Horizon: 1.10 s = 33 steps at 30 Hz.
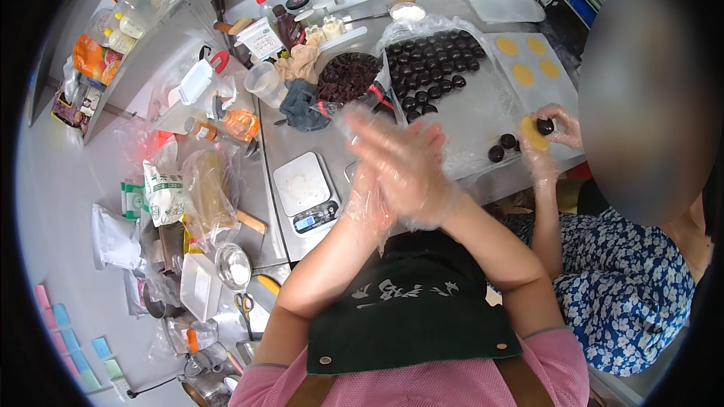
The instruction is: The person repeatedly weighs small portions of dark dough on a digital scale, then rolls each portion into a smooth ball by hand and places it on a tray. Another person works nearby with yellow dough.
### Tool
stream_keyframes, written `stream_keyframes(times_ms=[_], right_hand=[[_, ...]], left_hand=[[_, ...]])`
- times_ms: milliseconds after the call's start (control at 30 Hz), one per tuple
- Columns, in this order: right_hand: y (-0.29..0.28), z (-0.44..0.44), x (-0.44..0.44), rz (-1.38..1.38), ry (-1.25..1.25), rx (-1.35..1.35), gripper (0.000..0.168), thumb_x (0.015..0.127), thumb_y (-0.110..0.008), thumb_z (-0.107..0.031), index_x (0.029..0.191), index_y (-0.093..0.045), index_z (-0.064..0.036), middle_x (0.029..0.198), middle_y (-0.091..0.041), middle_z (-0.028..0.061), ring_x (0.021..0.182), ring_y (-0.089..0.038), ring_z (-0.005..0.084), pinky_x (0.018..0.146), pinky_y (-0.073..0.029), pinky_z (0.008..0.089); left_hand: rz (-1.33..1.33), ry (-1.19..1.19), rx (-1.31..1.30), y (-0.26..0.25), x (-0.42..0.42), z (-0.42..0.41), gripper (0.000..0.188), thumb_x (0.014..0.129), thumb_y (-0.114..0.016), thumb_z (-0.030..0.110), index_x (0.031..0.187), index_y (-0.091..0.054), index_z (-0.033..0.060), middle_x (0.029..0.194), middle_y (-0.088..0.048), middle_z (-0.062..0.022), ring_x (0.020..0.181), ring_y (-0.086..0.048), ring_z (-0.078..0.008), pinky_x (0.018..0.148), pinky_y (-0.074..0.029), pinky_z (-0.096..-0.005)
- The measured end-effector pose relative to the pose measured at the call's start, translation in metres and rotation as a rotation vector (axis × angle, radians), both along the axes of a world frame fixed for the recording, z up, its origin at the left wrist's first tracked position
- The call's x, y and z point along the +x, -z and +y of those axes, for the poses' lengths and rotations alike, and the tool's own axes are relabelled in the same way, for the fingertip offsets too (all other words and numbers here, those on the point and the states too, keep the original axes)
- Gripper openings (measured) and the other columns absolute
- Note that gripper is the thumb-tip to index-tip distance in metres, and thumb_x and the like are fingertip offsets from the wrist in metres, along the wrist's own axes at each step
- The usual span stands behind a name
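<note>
My left hand [366, 200] and my right hand [403, 172], both in clear plastic gloves, are pressed palm to palm in front of my apron. The right one lies over the left, and its fingers are blurred by motion. Whatever may be between the palms is hidden. Just beyond them is a bowl of dark, crumbly paste [349, 76]. To the right, dark glossy balls [432, 62] fill the upper left of a plastic-lined tray [466, 118]. On the left, a digital kitchen scale [301, 183] has small crumbs on its pan.
At right, a co-worker's gloved hands [540, 161] hold a flat yellow dough disc [531, 133] and a dark ball [544, 126]. More yellow discs [523, 74] lie on a white sheet. Scissors [244, 305], a metal bowl [233, 267] and bagged goods [210, 192] crowd the left side.
</note>
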State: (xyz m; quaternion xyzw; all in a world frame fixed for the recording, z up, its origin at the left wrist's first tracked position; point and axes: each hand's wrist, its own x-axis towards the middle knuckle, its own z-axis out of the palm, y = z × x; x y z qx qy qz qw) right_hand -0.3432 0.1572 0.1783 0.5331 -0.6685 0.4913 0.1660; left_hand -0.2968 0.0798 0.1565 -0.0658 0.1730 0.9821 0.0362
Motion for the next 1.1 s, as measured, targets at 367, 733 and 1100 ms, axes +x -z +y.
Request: stream_keyframes(times_ms=[367, 733, 1100], right_hand=[[0.013, 0.007, -0.01, -0.091, 0.075, 0.052, 0.054, 0.079, -0.059, -0.008, 0.13, -0.043, 0.001, 0.141, -0.037, 0.0191, 0.131, -0.035, 0.0349, 0.105, -0.031, 0.0475], [0.027, 0.018, -0.014, 0.026, 0.237, 0.216, 0.056, 0.073, -0.058, -0.01, 0.127, -0.047, 0.002, 0.138, -0.042, 0.0176, 0.132, -0.034, 0.0352, 0.108, -0.025, 0.0495], [0.044, 0.038, -0.028, -0.074, 0.231, 0.11, 0.049, 0.084, -0.05, -0.009, 0.131, -0.043, 0.002, 0.14, -0.041, 0.0169, 0.132, -0.036, 0.0319, 0.107, -0.026, 0.0493]], left_hand=[[-0.156, -0.035, -0.345, -0.004, 0.0, 0.007, 0.063, 0.095, -0.035, 0.047, 0.143, -0.025, 0.0084, 0.149, -0.024, -0.0137, 0.135, -0.027, -0.0255, 0.11, -0.019, -0.04], [0.108, 0.078, 0.139, 0.036, -0.011, -0.005, 0.064, 0.093, -0.037, 0.045, 0.143, -0.024, 0.0077, 0.145, -0.031, -0.0146, 0.133, -0.032, -0.0275, 0.108, -0.028, -0.0409], [-0.074, 0.071, 0.015, 0.024, -0.016, 0.013, 0.054, 0.09, -0.042, 0.015, 0.14, -0.027, 0.003, 0.139, -0.039, -0.0146, 0.127, -0.039, -0.0268, 0.106, -0.033, -0.0406]])
